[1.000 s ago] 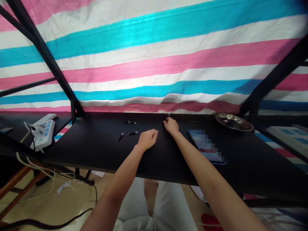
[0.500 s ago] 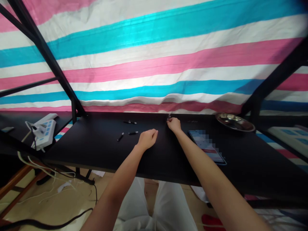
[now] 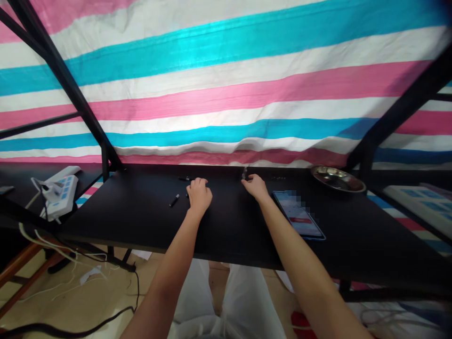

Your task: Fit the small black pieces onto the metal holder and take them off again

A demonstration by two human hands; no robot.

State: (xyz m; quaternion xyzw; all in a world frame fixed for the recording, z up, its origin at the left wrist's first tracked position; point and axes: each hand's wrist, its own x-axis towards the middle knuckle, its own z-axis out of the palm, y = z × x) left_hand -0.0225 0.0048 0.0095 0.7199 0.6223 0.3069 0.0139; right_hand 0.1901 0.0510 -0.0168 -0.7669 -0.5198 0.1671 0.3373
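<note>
My left hand (image 3: 199, 194) reaches over the left-middle of the black table (image 3: 141, 223), palm down, fingers loosely bent and apart. Beneath and beside it lie small dark cylinders with silvery ends. One such cylinder (image 3: 174, 200) lies free to the left, and another dark cylinder (image 3: 184, 178) pokes out behind the fingers; a third is mostly covered by the hand. My right hand (image 3: 256, 186) rests near the back edge, thumb and forefinger parted. At its fingertips stands a small, partly clear upright object (image 3: 245, 173), too small to name.
Several tiny pieces (image 3: 278, 178) lie right of my right hand. A phone (image 3: 298, 214) with a lit screen lies by my right forearm. Beyond is a shiny metal plate (image 3: 338, 180). A power strip (image 3: 65, 193) sits at the left; black frame bars (image 3: 76, 101) rise at both sides.
My left hand has moved left and away from me, onto the dark cylinders, and its fingers have spread. My right thumb and forefinger have parted beside the small upright object. The view shifted slightly.
</note>
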